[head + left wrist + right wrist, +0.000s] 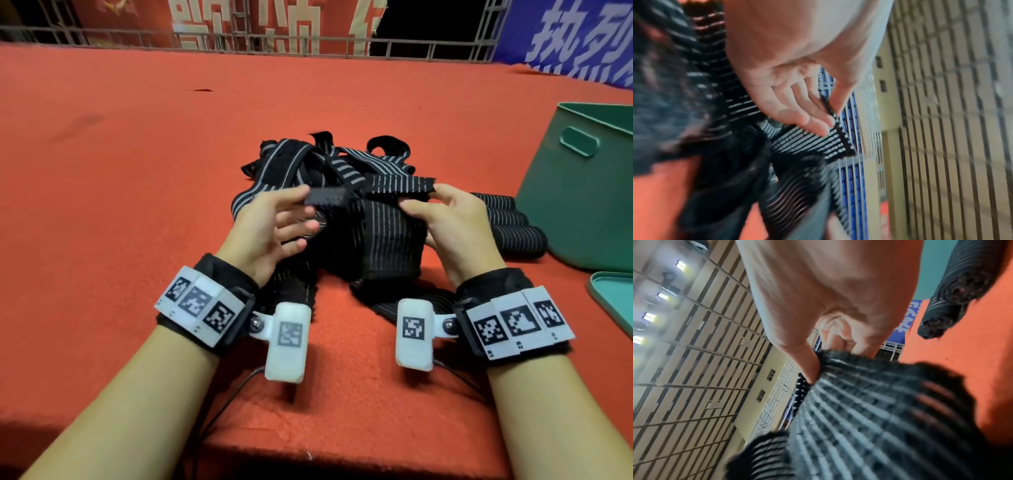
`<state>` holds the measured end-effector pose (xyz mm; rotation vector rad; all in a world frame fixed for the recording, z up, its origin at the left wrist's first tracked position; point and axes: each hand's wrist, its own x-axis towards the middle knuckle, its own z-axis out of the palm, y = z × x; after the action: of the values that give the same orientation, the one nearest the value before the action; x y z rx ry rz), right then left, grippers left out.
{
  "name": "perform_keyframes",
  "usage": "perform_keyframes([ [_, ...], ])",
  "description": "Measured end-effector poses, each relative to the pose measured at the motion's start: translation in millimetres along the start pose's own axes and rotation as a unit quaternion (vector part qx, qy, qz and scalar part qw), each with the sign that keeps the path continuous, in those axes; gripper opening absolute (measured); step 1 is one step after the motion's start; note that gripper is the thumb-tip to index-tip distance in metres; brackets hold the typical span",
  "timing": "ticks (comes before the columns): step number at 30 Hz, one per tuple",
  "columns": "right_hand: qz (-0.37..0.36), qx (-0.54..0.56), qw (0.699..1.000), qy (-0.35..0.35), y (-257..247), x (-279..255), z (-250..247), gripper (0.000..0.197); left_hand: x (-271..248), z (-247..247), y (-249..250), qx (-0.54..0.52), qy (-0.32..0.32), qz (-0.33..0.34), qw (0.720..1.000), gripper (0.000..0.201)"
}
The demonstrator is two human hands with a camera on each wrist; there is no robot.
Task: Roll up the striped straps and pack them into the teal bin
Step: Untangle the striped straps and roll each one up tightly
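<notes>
A tangled pile of black straps with grey stripes lies mid-table on the red felt. I hold one striped strap stretched between both hands above the pile. My left hand pinches its dark end between thumb and forefinger, the other fingers spread. My right hand pinches the other part with thumb and curled fingers. The left wrist view shows the left hand nipping the strap's edge. In the right wrist view the right hand grips the strap. The teal bin stands at the right.
Three rolled straps lie on the felt against the bin's left wall, also seen as rolled straps beside the teal bin. A teal lid sits at the right edge. The table's front edge is near my forearms; railings and banners stand behind.
</notes>
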<state>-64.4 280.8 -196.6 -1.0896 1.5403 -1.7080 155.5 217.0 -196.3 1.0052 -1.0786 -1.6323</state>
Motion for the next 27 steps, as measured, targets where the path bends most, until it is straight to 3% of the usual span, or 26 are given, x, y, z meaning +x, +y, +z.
perform_keyframes([
  [2,0.004,-0.025,0.999,0.025,1,4,-8,0.017,4,-11,9,-0.110,0.032,0.004,0.993,0.010],
  [4,0.032,-0.019,0.999,0.005,1,5,-13,0.015,6,-18,14,-0.145,0.050,0.043,0.987,0.008],
  [7,0.043,-0.033,0.997,-0.050,-2,-1,-6,0.016,0,-5,12,-0.099,0.038,0.099,0.989,0.011],
  [9,0.008,-0.063,0.997,-0.053,-3,-5,5,0.015,-4,9,4,-0.074,0.017,0.115,0.990,0.020],
  [11,-0.025,-0.078,0.995,-0.053,-5,-7,14,0.012,-8,20,-2,-0.044,-0.015,0.117,0.992,0.018],
  [14,-0.020,-0.060,0.996,-0.058,-7,-9,20,0.015,-14,29,-8,0.001,-0.073,0.138,0.988,0.016],
  [19,-0.015,-0.017,0.998,-0.059,-8,-13,22,0.019,-6,22,-11,0.152,-0.034,0.210,0.965,0.069],
  [21,-0.029,-0.026,0.996,-0.083,-7,-15,25,0.013,-7,21,-12,0.187,-0.041,0.207,0.959,0.062],
  [23,-0.048,-0.038,0.993,-0.097,-5,-17,27,0.010,-8,22,-13,0.196,-0.041,0.212,0.957,0.041],
  [27,-0.068,-0.048,0.992,-0.099,-5,-18,25,0.024,-6,17,-9,0.197,-0.013,0.249,0.948,0.009],
])
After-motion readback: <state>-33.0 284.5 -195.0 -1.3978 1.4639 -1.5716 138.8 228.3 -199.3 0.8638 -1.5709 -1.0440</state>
